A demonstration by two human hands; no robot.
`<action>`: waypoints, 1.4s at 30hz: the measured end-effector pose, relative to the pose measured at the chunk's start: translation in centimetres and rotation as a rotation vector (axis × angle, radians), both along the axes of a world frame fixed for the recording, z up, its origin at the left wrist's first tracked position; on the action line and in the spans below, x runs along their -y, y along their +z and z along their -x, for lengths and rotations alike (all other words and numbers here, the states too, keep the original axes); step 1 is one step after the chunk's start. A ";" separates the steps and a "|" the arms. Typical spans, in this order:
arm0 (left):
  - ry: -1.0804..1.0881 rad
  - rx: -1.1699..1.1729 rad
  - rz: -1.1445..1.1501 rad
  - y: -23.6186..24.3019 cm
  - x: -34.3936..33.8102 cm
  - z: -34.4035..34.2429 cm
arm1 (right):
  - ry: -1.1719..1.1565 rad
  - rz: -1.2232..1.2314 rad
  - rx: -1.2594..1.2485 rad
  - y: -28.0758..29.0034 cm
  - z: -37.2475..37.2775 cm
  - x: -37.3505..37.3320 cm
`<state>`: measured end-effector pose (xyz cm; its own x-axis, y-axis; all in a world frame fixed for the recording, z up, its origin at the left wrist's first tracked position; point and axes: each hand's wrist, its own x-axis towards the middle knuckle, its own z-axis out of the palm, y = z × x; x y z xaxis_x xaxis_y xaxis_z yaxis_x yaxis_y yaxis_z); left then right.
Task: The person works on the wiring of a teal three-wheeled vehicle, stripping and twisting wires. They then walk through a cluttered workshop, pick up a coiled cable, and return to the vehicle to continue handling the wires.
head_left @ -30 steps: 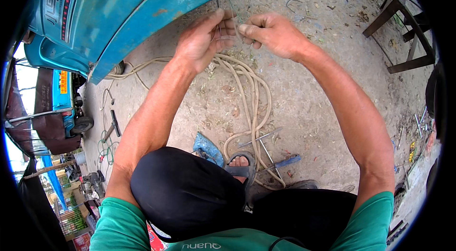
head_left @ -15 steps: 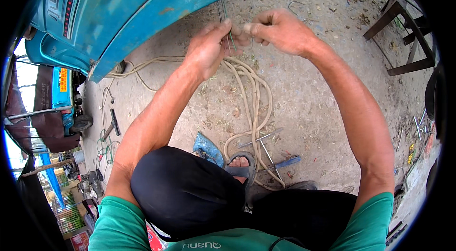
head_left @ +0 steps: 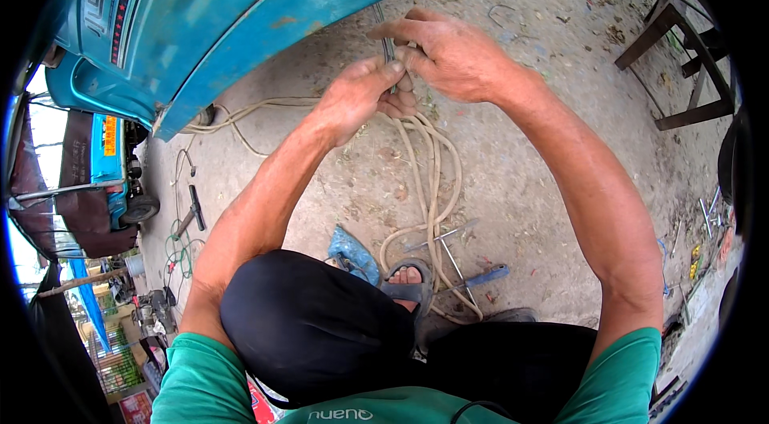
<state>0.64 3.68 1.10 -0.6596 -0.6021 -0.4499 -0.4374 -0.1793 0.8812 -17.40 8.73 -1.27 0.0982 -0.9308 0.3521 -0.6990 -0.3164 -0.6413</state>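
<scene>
Below the lower edge of a blue metal vehicle body [head_left: 312, 11] hangs a bunch of thin wires [head_left: 388, 50], dark and greyish. My left hand [head_left: 358, 97] is closed on them, thumb against the fingers. From the right, my right hand [head_left: 456, 54] reaches over the same wires, its forefinger stretched across them and its thumb close to my left thumb. It seems to pinch the wires, though the fingers partly hide the grip. Where the wire ends lie is covered by my hands.
A beige hose or rope [head_left: 432, 175] lies looped on the dirty ground under my hands. Near my sandalled foot are a blue bag [head_left: 352, 254], a metal cross-shaped tool [head_left: 451, 256] and a blue-handled tool [head_left: 485, 275]. A dark metal stand [head_left: 649, 39] is at right.
My right hand has moved left and onto the wires, its forefinger now stretched across them. The wires, spread apart before with a green one showing, are now gathered close together.
</scene>
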 end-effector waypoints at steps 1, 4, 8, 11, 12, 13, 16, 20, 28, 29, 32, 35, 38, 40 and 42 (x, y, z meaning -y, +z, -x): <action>-0.012 0.024 0.013 0.0 0.2 -0.4 | 0.006 -0.006 -0.012 0.2 -0.1 0.1; -0.035 0.021 0.036 0.5 0.4 -0.8 | 0.025 0.010 -0.064 0.4 0.0 0.5; -0.048 0.072 0.117 1.3 1.3 -1.4 | 0.046 0.080 -0.110 1.0 0.7 1.5; 0.050 0.036 0.135 1.6 2.1 -1.8 | 0.013 0.146 -0.071 0.4 1.2 1.8; 0.088 0.024 0.136 1.6 2.2 -2.0 | 0.008 0.153 -0.064 0.3 1.3 1.9; 0.126 0.011 0.136 1.5 2.4 -2.2 | 0.004 0.160 -0.059 0.2 1.4 1.9; 0.169 -0.042 0.094 1.2 2.6 -2.6 | 0.017 0.152 -0.052 0.3 1.6 2.0; 0.102 -0.085 0.055 1.1 2.7 -2.8 | 0.038 0.128 -0.025 0.5 2.0 1.8; 0.258 -0.243 0.002 0.8 3.8 -3.7 | 0.010 0.087 -0.015 0.5 2.1 2.0; 0.293 -0.234 0.019 0.6 3.8 -3.7 | 0.009 0.096 -0.047 0.5 2.1 2.0; 0.343 -0.190 0.087 0.5 2.8 -1.9 | 0.021 0.148 -0.055 0.0 2.2 2.0; 0.260 -0.113 0.121 0.1 2.2 -0.9 | 0.021 0.118 -0.044 0.2 1.7 2.0; 0.143 -0.105 0.028 -0.2 2.2 -0.7 | 0.003 0.108 0.016 -0.2 1.5 1.9; 0.171 -0.136 -0.022 -0.5 1.9 -0.7 | 0.004 0.067 0.041 -0.4 1.4 2.0; 0.201 -0.133 -0.056 -0.9 1.9 -0.9 | 0.022 0.006 0.133 -0.3 1.3 2.0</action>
